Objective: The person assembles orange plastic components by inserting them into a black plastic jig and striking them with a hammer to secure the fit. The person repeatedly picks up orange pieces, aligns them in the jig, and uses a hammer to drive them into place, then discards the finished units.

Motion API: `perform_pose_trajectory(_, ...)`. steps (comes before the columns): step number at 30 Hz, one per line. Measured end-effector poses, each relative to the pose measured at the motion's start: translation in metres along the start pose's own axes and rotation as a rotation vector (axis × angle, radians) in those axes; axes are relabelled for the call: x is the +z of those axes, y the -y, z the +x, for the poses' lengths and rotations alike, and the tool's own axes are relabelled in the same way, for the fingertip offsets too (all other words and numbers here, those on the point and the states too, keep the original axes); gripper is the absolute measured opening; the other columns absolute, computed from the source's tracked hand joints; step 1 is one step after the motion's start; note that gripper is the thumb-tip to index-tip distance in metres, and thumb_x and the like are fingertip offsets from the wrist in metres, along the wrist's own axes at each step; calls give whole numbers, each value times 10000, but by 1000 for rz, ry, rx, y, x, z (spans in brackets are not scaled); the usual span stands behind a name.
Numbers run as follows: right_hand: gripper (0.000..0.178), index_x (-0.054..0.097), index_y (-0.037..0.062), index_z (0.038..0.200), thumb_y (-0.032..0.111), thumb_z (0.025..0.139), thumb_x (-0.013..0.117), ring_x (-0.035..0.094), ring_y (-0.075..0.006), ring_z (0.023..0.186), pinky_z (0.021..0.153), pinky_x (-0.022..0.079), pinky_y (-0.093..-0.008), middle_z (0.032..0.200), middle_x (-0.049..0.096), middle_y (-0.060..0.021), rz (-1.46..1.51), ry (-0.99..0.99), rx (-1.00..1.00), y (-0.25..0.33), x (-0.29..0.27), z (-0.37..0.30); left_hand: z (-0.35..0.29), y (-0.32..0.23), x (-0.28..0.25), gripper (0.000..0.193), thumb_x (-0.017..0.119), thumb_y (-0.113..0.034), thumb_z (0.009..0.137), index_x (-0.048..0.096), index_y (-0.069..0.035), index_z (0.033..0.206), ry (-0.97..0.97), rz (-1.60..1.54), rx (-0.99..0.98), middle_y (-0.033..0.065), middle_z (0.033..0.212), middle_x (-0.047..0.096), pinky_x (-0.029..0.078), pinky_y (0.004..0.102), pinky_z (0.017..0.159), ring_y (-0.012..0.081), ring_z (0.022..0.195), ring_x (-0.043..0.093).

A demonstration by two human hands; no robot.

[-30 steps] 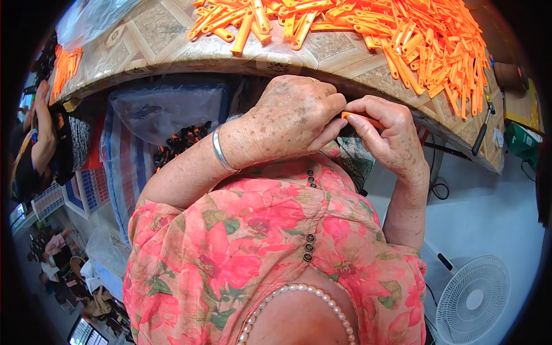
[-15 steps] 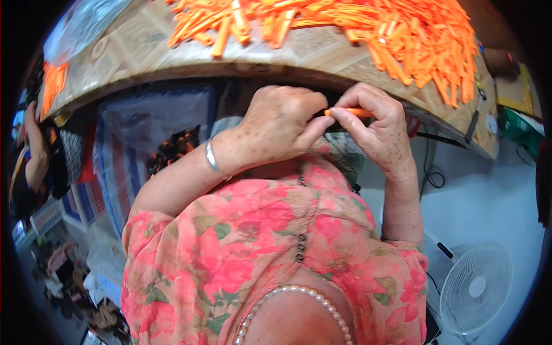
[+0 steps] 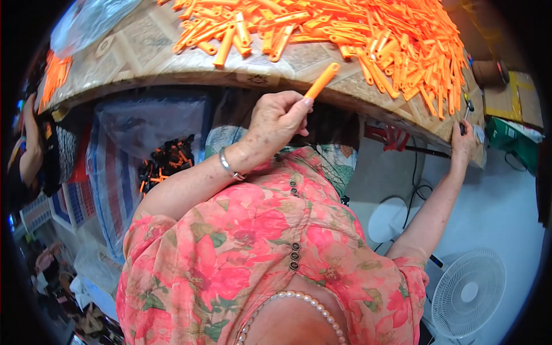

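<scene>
My left hand [image 3: 280,119] is closed around the lower end of a flat orange plastic piece [image 3: 323,80]. The piece points up and to the right, with a hole near its free end. My right arm stretches far to the right, where my right hand [image 3: 463,142] closes on a slim black-handled tool [image 3: 463,129] at the table's right corner. The fingers cover much of this tool, and its exact kind cannot be made out. A large heap of similar orange pieces [image 3: 397,52] covers the far side of the patterned table [image 3: 138,54].
A clear plastic bag [image 3: 86,26] lies at the table's left. Below it, a striped woven bag [image 3: 109,172] holds black-and-orange parts [image 3: 167,161]. A white fan [image 3: 468,290] stands at lower right, near a green box [image 3: 509,141] and a carton [image 3: 512,100]. Another person's arm [image 3: 30,144] shows at far left.
My right hand has let go of the orange piece and moved right to the black-handled tool at the table corner. My left hand now holds the piece alone, tilted upward.
</scene>
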State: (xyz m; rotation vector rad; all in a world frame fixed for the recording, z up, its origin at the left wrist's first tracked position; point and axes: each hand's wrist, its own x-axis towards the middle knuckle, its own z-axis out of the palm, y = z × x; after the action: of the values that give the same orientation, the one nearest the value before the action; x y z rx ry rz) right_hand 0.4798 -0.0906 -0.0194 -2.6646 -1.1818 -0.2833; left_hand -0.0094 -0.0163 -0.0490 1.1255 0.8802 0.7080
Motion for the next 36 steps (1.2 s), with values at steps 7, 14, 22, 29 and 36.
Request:
perform_pose_trajectory(7,528,493,12,1325,249,858,556,645,-301,849,771,495,-392,955,667,-165,30,-242,-196,-79,21,27,4,-14,7,283,535,-237,982,632,2,866,-59,-11,-19,-9,653,561,452,199,524,55,545,526)
perform_pose_trajectory(14,473,416,60,1423,99,964,523,436,-49,607,513,399,-203,818,505,21,984,149,-116,141,-57,-141,3,-31,11,288,540,-247,978,636,-4,856,-148,-133,-163,-4,658,563,440,211,537,76,552,531)
perform_pose_trajectory(22,557,414,103,1417,16,889,570,624,-354,1029,851,508,-389,1173,599,-220,789,466,-779,209,-56,-191,7,-36,10,294,548,-260,976,642,-6,861,-135,-134,-208,-11,663,564,439,210,534,74,550,525)
perform_pose_trajectory(29,544,404,87,1418,10,900,553,610,-365,1073,876,494,-396,1201,590,-230,811,508,-829,212,-48,-186,1,-38,11,202,550,-182,965,620,-1,1023,-73,-277,-263,-8,736,592,494,209,582,73,614,574)
perform_pose_trajectory(36,556,405,87,1425,4,896,555,631,-332,1027,864,491,-364,1181,602,-223,778,694,-658,214,-55,-189,-4,-42,6,180,533,-106,950,605,2,1074,-77,-374,-313,15,767,624,507,212,577,85,638,607)
